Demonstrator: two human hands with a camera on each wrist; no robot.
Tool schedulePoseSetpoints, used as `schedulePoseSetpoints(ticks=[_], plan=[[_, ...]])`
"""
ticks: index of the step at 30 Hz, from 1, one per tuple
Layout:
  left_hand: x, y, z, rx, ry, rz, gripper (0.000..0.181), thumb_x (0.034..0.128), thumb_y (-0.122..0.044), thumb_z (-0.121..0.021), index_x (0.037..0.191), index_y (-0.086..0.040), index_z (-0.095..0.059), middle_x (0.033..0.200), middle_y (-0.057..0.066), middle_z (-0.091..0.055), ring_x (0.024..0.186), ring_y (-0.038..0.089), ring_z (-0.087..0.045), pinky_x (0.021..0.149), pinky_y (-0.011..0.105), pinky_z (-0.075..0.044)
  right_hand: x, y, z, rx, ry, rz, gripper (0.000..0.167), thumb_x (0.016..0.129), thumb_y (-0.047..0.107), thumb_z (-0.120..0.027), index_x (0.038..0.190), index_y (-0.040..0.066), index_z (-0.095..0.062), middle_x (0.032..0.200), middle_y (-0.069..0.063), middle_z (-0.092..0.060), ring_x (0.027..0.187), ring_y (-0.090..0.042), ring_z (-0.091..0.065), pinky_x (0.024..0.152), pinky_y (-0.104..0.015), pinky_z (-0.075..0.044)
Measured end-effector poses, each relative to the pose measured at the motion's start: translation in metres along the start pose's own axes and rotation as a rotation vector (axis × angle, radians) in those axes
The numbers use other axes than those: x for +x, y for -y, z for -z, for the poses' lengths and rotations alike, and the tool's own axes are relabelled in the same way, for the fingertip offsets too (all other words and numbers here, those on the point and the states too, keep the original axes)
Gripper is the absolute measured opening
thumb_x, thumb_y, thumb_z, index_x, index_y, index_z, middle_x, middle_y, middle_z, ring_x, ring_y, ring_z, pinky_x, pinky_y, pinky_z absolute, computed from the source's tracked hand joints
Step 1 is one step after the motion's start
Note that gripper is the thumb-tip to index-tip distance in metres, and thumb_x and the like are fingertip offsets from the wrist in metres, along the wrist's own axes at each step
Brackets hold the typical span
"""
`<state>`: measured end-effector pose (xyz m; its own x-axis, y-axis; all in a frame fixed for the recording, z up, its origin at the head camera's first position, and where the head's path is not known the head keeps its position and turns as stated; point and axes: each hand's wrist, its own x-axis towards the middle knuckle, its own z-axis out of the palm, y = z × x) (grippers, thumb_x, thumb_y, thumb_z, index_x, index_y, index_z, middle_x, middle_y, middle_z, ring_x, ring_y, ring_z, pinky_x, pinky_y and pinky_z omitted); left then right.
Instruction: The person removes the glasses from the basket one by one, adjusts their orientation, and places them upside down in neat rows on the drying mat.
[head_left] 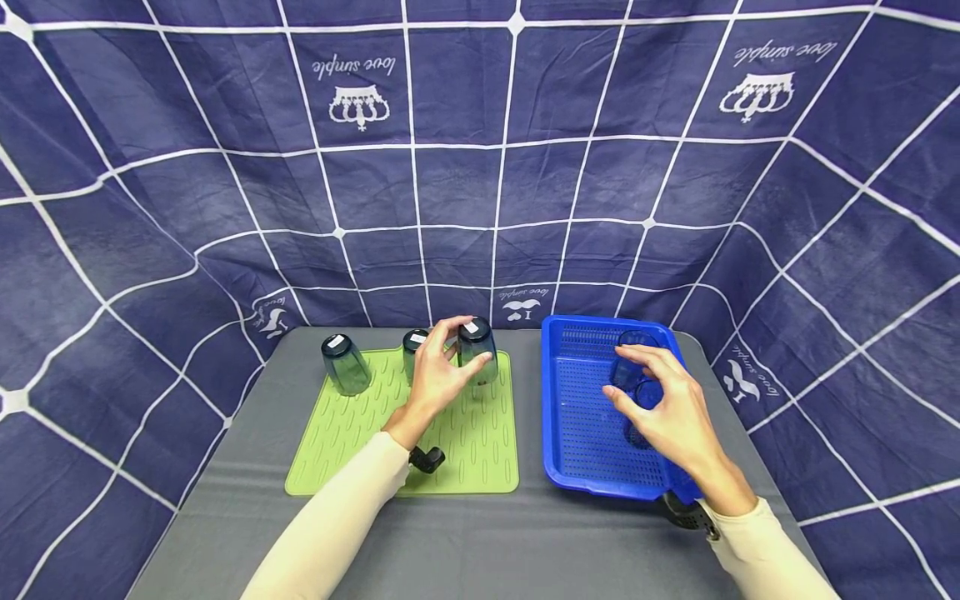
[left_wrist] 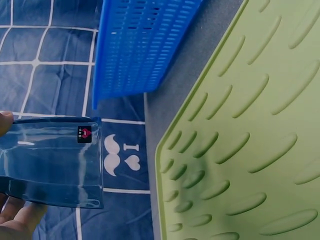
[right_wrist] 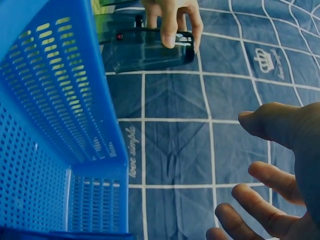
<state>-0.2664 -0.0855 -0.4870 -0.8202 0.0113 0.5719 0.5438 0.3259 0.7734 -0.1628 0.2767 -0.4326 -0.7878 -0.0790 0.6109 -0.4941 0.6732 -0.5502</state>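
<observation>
Holding glass (left_wrist: pixel 55 162) base-up, seemingly so its rim meets green mat (head_left: pixel 480 442), left hand (head_left: pixel 437 379) curls fingers round it; right hand (head_left: pixel 671 408) has fingers parted, empty, by blue basket (head_left: pixel 585 425).

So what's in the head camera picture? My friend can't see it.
A person's left hand holds an upside-down glass above a green mat, near two more glasses. The right hand, holding nothing, hovers over a blue basket with glassware inside.
</observation>
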Motion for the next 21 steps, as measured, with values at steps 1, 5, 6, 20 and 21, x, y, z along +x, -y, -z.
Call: schedulePoseSetpoints(ticks=[1,5,6,20,21], plan=[[0.001,0.001,0.0,0.005,0.001,0.007,0.07,0.0858,-0.008,-0.105,0.148,-0.012,-0.073,0.145,0.013,-0.077,0.136,0.037,-0.078,0.112,0.046,-0.068,0.0,-0.001,0.0,-0.008,-0.002,0.003,0.062,0.087,0.009,-0.101,0.145,0.011,-0.08,0.144,-0.012,-0.079,0.132,-0.013,-0.069,0.11,-0.007,-0.047],[0.003,0.005,-0.001,0.008,0.005,0.02,0.07,0.0858,-0.007,-0.105,0.148,-0.01,-0.072,0.144,0.016,-0.076,0.135,0.038,-0.077,0.111,0.049,-0.068,-0.001,-0.004,0.002,-0.045,-0.015,0.015,0.062,0.085,0.01,-0.102,0.143,0.007,-0.08,0.144,-0.015,-0.079,0.135,-0.034,-0.071,0.115,-0.002,-0.038],[0.003,0.005,-0.002,0.007,0.007,0.022,0.07,0.0859,-0.007,-0.105,0.148,-0.01,-0.072,0.144,0.016,-0.076,0.135,0.039,-0.077,0.111,0.049,-0.068,-0.001,-0.005,0.003,-0.05,-0.018,0.02,0.062,0.085,0.01,-0.102,0.142,0.007,-0.081,0.144,-0.015,-0.079,0.136,-0.038,-0.071,0.117,-0.001,-0.036],[0.005,0.021,-0.01,0.049,0.012,0.054,0.07,0.0855,-0.009,-0.105,0.147,-0.011,-0.073,0.139,0.018,-0.074,0.134,0.038,-0.074,0.109,0.052,-0.07,-0.006,-0.021,0.004,-0.107,-0.02,0.04,0.058,0.085,0.011,-0.101,0.139,0.005,-0.081,0.142,-0.02,-0.078,0.139,-0.047,-0.07,0.12,0.003,-0.025],[0.005,0.022,-0.011,0.053,0.015,0.056,0.07,0.0855,-0.009,-0.105,0.147,-0.011,-0.073,0.139,0.018,-0.074,0.134,0.038,-0.074,0.109,0.053,-0.07,-0.006,-0.022,0.004,-0.111,-0.019,0.036,0.058,0.085,0.011,-0.101,0.139,0.005,-0.081,0.142,-0.02,-0.078,0.139,-0.047,-0.07,0.12,0.003,-0.025]])
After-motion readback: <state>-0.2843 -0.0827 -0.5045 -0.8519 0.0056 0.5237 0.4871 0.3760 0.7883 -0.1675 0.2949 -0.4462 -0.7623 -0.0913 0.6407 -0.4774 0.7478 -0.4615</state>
